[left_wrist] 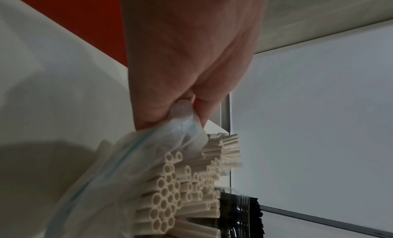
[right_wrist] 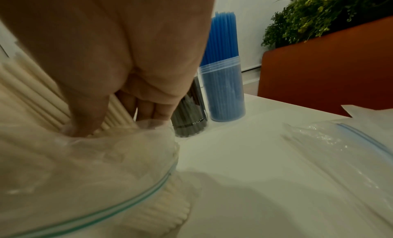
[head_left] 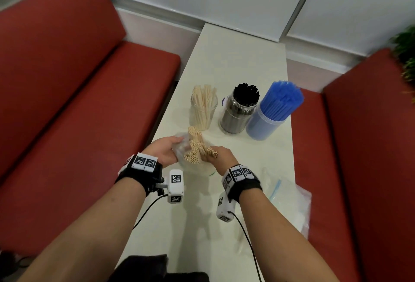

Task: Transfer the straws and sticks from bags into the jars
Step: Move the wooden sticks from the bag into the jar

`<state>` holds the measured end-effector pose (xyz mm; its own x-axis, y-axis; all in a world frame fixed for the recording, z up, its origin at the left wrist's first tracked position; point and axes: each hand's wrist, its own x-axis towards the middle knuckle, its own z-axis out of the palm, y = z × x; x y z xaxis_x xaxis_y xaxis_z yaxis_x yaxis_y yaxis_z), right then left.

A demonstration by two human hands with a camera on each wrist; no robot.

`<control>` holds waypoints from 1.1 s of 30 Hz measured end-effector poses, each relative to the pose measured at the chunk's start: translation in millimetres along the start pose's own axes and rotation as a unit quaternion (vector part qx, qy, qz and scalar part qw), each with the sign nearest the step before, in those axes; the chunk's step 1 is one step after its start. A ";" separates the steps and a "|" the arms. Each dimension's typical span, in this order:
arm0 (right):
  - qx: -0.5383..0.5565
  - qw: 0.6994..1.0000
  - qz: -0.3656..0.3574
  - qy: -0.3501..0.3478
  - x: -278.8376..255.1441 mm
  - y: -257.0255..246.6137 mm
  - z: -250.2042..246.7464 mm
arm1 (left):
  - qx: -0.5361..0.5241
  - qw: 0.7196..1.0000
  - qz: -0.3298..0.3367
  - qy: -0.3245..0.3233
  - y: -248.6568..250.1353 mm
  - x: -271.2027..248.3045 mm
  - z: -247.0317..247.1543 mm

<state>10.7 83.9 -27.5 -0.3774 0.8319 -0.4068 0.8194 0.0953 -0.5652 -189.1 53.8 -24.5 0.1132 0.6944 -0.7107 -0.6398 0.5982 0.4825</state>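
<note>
- Both forearms reach up from the bottom of the head view, each wrist strapped with a black band carrying marker blocks, and meet at mid-frame over the white bench point(head_left: 235, 61).
- Left hand point(head_left: 165, 152) sits left of centre; its grip pinches the crumpled rim of a clear zip bag point(left_wrist: 182, 129) between thumb and fingers, as the left wrist view shows.
- Right hand point(head_left: 221, 155) lies just right of it, its grip curled round a small bunch of cream straws point(head_left: 195, 147), fingers reaching into the bag mouth in the right wrist view.
- Cream straws stand up out of the bag, open round ends fanned toward the camera; the bag is frosted, with a blue-green zip line.
- Above the hands, three clear jars stand in a row: a jar of pale sticks point(head_left: 204, 107) at left, a jar of black straws point(head_left: 239, 111) in the middle, a jar of blue straws point(head_left: 269, 115) at right, filled well above its rim.
- Another clear bag point(head_left: 289, 194) lies flat at the bench's right edge, lower right of the frame.
- Red seats point(head_left: 67, 102) flank the bench on both sides; bare bench surface stretches above the jars toward the wall.
</note>
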 end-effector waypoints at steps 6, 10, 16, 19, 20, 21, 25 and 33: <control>0.039 0.999 0.002 0.022 -4.5 -1.9 2.3 | -0.051 0.999 -0.004 0.007 -6.4 -5.3 -0.6; 0.101 0.994 0.010 0.038 -1.2 -1.9 0.3 | -0.070 0.998 -0.010 0.003 -7.9 -9.2 -1.6; 0.200 0.976 -0.022 0.088 -3.4 -0.9 7.3 | -0.091 0.995 -0.020 -0.021 -10.1 -10.7 -2.3; 0.240 0.962 -0.045 0.123 -4.5 -6.7 7.5 | -0.094 0.995 -0.016 -0.022 -10.2 -10.8 -2.1; 0.255 0.956 -0.052 0.134 -4.4 -11.2 3.4 | -0.096 0.995 -0.015 -0.025 -10.1 -10.8 -1.8; 0.267 0.951 -0.061 0.142 -3.9 -17.1 -3.2 | -0.095 0.995 -0.015 -0.025 -9.9 -10.8 -1.6; 0.289 0.934 -0.118 0.175 2.2 -42.8 -34.6 | -0.094 0.995 -0.023 -0.013 -9.3 -9.6 -1.3; 0.402 0.891 -0.073 0.198 12.9 -40.1 -21.3 | -0.111 0.993 -0.031 -0.016 -7.2 -3.3 0.9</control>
<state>-17.8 102.4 5.3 -0.1417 0.9857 -0.0917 0.1401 -0.0718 -0.9875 -184.2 47.6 -25.2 0.1792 0.6734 -0.7172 -0.7829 0.5391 0.3106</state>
